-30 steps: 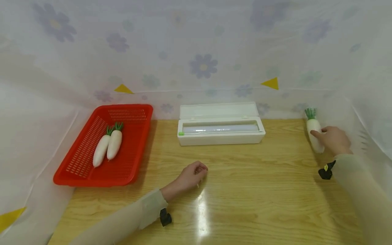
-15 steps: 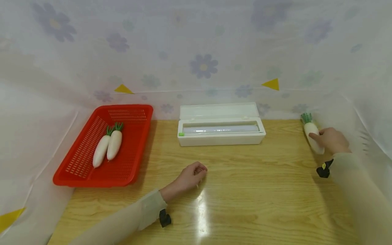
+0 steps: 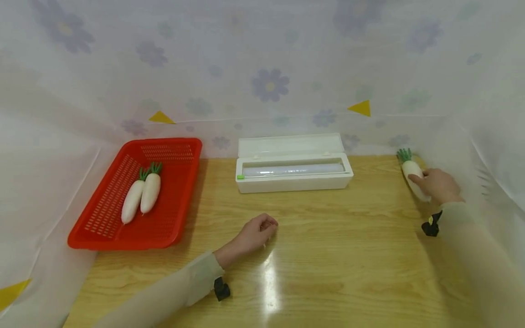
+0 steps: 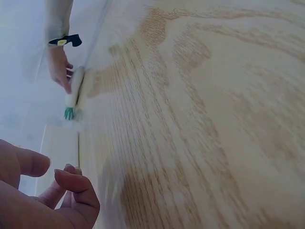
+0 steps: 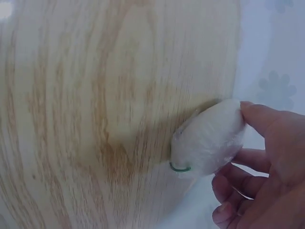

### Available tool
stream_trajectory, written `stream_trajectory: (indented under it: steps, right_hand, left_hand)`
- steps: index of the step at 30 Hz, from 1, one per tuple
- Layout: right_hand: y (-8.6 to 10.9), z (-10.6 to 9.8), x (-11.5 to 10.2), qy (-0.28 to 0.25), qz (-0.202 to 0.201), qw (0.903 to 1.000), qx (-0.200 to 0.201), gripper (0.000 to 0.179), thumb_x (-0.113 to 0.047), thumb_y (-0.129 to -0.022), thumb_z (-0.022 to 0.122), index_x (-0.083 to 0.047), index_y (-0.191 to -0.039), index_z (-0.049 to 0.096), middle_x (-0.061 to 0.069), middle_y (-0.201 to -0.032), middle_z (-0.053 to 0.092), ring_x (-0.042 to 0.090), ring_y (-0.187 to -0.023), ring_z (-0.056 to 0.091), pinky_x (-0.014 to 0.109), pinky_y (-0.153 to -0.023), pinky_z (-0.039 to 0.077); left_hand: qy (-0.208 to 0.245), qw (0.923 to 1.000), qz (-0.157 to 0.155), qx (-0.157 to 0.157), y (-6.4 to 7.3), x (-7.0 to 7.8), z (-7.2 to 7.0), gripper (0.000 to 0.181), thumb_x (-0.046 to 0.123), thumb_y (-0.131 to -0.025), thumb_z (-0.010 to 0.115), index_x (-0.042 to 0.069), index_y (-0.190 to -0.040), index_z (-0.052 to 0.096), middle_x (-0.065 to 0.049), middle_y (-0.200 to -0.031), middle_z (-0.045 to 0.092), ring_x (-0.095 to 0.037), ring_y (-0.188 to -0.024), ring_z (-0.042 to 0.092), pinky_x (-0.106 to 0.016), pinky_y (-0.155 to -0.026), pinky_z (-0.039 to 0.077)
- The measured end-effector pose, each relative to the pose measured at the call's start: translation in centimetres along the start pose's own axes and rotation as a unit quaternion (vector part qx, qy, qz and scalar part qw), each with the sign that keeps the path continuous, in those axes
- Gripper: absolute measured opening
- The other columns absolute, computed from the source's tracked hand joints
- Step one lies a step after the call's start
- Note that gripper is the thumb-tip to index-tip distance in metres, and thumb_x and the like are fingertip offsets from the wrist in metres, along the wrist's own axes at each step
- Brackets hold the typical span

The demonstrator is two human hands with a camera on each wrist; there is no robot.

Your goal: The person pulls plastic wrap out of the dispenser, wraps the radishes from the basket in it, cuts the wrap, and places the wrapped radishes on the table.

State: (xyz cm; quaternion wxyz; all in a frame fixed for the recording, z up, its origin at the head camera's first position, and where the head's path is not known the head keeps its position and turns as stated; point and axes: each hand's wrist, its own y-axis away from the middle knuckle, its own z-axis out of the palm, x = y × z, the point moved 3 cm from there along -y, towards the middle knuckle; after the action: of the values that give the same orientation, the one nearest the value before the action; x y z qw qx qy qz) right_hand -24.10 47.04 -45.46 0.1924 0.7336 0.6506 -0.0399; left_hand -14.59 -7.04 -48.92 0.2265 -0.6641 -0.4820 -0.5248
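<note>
One long white radish with green leaves, in clear plastic wrap point(image 3: 411, 169), is at the far right of the yellow-brown wooden table point(image 3: 328, 255). The right hand point(image 3: 442, 186) holds it. The left hand point(image 3: 255, 234), near the middle, is loosely curled with a small thumb gap. Two bare white radishes point(image 3: 151, 193) lie in the red plastic basket point(image 3: 176, 196), left.

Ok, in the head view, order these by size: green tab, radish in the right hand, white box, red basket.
Largest to smallest:
red basket
white box
radish, partly covered by the right hand
green tab
</note>
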Motion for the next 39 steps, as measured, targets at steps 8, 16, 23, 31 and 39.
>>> stream_trajectory:
  steps: [8,16,23,31,39]
  right_hand:
    - [-0.2,-0.1,-0.3,0.003,-0.014,0.9998,0.014,0.098,-0.059,-0.107,0.042,0.034,-0.137,0.032,0.054,-0.132,0.041,0.064,-0.102,0.056,0.068,-0.082,0.05]
    - [0.5,-0.9,-3.3,-0.087,-0.032,0.9845,0.149,0.075,-0.047,-0.11,0.038,0.021,-0.144,0.04,0.046,-0.132,0.039,0.061,-0.115,0.04,0.072,-0.091,0.038]
    - [0.6,-0.7,-9.2,-0.104,-0.163,0.967,0.166,0.047,-0.033,-0.111,0.048,0.007,-0.131,0.061,0.029,-0.122,0.059,0.043,-0.104,0.055,0.06,-0.081,0.045]
    - [1.2,1.6,-16.0,-0.064,-0.275,0.9497,0.135,0.028,-0.022,-0.107,0.062,0.0,-0.12,0.072,0.018,-0.108,0.068,0.034,-0.096,0.061,0.055,-0.08,0.05]
    - [1.4,3.4,-19.1,-0.051,-0.289,0.9497,0.108,0.031,-0.021,-0.105,0.066,0.001,-0.126,0.071,0.014,-0.102,0.062,0.03,-0.091,0.056,0.05,-0.081,0.048]
  left_hand:
    - [-0.004,0.9999,-0.004,0.011,-0.1,-0.4,-0.9,0.027,0.022,-0.109,0.055,0.001,-0.123,0.064,-0.014,-0.104,0.066,-0.025,-0.079,0.063,-0.031,-0.06,0.052]
    - [-0.161,0.9669,0.108,0.166,-1.2,2.7,-6.3,0.019,0.02,-0.103,0.067,0.006,-0.111,0.076,-0.003,-0.101,0.071,-0.016,-0.079,0.057,-0.029,-0.069,0.049]
    - [-0.202,0.9386,0.096,0.263,-3.2,3.5,-9.8,0.025,0.021,-0.101,0.071,0.007,-0.122,0.076,-0.011,-0.103,0.059,-0.022,-0.072,0.047,-0.033,-0.065,0.042]
    - [-0.263,0.9133,0.066,0.304,-5.4,2.9,-10.3,0.028,0.025,-0.099,0.073,0.009,-0.122,0.078,-0.015,-0.105,0.059,-0.03,-0.088,0.055,-0.04,-0.076,0.047]
    - [-0.262,0.9079,0.061,0.322,-6.1,1.8,-10.7,0.02,0.027,-0.096,0.077,0.011,-0.106,0.084,-0.015,-0.104,0.063,-0.032,-0.098,0.054,-0.044,-0.085,0.043]
